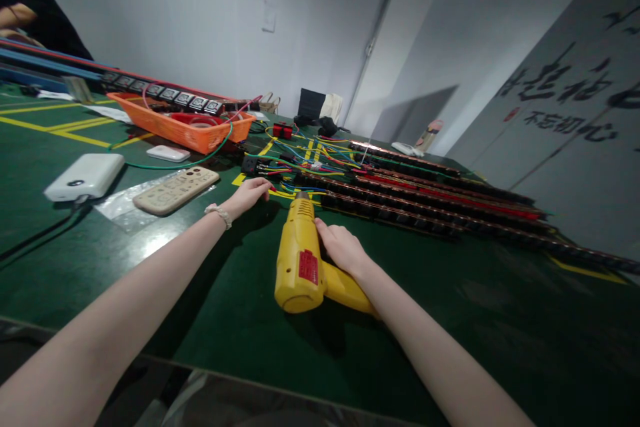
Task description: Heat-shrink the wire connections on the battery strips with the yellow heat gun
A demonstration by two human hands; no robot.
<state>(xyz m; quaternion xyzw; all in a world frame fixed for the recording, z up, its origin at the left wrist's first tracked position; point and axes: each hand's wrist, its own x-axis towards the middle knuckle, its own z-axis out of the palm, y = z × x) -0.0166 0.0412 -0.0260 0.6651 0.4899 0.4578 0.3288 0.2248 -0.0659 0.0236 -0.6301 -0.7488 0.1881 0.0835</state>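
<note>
A yellow heat gun [300, 253] with a red label is in front of me, its nozzle aimed at a bundle of coloured wires [320, 172]. My right hand [343, 247] is closed against the gun's right side, above its handle; the fingers on the far side are partly hidden. My left hand [251, 193], with a scrunchie at the wrist, is left of the nozzle. Its fingers are pinched together at the wire ends, where a small red tip [273, 188] shows. Long dark strips with copper edges [390, 207] extend from the wires to the right.
At the left, an orange basket [185, 135] holds a row of square modules [170, 95]. Nearer lie a white power bank [85, 175] with a black cable, a phone in a beige case [176, 191] on clear plastic, and a small white case [169, 153]. Another person [40, 13] sits far left.
</note>
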